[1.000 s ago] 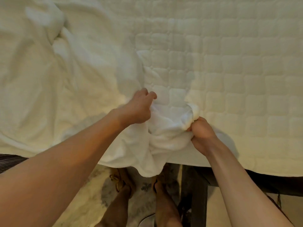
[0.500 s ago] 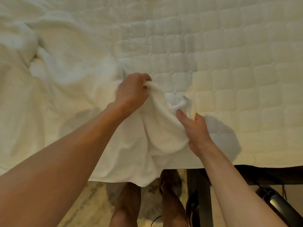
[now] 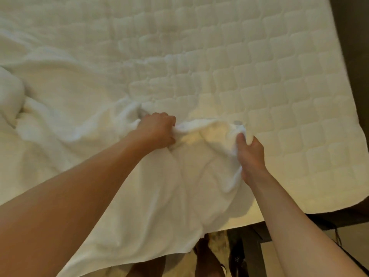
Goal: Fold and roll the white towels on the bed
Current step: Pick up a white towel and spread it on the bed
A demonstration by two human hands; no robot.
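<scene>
A white towel lies rumpled on the quilted bed, its near part hanging over the bed's front edge. My left hand grips the towel's top edge in a fist. My right hand pinches the same edge further right, thumb up against the cloth. The edge sags a little between the two hands. More white towelling is heaped in loose folds on the left of the bed.
The bed's right edge runs beside a dark strip of floor or furniture. Below the front edge I see my legs and feet, a pale patterned floor and a dark bed frame post.
Both hands have carried the towel's edge away from me, further onto the bed, and moved apart, spreading the cloth. The right hand changed from a closed fist to a thumb pinch.
</scene>
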